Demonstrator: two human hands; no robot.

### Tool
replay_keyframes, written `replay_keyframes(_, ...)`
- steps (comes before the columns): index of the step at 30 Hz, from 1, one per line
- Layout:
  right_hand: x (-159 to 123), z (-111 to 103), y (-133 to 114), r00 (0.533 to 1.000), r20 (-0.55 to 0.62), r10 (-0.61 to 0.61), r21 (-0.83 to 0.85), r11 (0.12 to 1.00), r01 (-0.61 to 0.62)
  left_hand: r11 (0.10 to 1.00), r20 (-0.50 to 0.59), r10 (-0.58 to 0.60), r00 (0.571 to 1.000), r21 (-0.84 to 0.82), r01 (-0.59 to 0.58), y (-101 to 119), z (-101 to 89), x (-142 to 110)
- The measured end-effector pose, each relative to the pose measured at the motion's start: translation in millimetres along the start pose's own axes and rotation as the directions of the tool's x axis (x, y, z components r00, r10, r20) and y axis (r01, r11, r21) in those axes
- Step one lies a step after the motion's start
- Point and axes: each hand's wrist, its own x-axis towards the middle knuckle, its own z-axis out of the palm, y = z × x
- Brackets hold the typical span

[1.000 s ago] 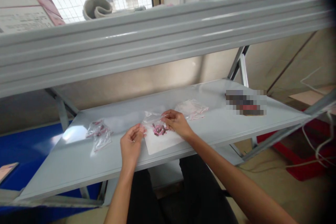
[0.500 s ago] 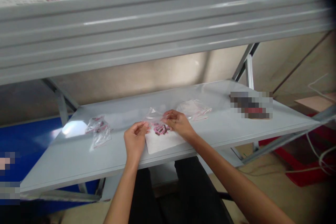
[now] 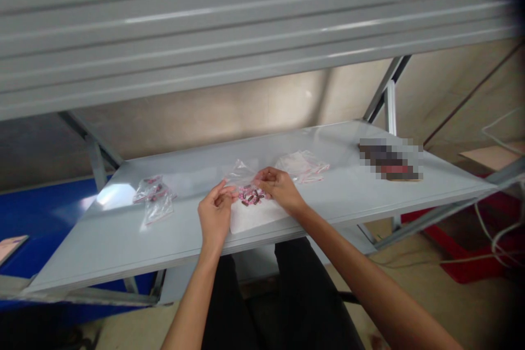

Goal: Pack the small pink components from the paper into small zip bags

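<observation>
A clear plastic bag (image 3: 239, 171) lies across the middle of the bench, in front of me. The fingers of my right hand (image 3: 278, 188) are closed on its right side in a pinch. My left hand (image 3: 216, 209), fingers curled, grips the bag's left edge; its fingertips are partly hidden. Between both hands lie several small pink and dark brown pieces (image 3: 253, 197), close to the bag's near side. Whether all of them are inside the bag I cannot tell. Beneath them a white sheet or pad (image 3: 254, 217) reaches toward the bench's front edge.
The grey bench (image 3: 180, 246) holds clear bags with dark and pink pieces (image 3: 156, 197) at left. A pile of flat clear bags (image 3: 303, 166) is right of centre. A blurred-out dark object (image 3: 389, 161) lies far right. A grey ribbed shelf beam (image 3: 246, 33) crosses above.
The view has tipped slightly downward. My left hand's fingers have shifted a little along the bag's left edge; my right hand keeps its pinch.
</observation>
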Motion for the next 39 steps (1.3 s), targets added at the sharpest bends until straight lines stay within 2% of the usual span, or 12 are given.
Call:
replay_keyframes(11,0,-1,0,0.999,0.033,-0.011,-0.067,0.998,0.013,0.989,-0.007,0.096,0.995,0.116,-0.094,-1,4.7,5)
replay_keyframes(19,1,-3,3,0.999,0.038,-0.022,-0.072,0.997,0.025,0.991,0.007,0.098,0.995,0.094,-0.098,-5,10.2,6)
replay_keyframes(30,3,-5,6,0.998,0.015,-0.057,-0.083,0.995,0.058,0.995,0.02,0.084,0.996,0.048,-0.085,1,16.4,2)
replay_keyframes(39,4,-4,5,0.997,0.023,-0.068,-0.049,0.996,0.069,0.994,-0.006,0.113,0.994,-0.007,-0.113,-4,20.5,4)
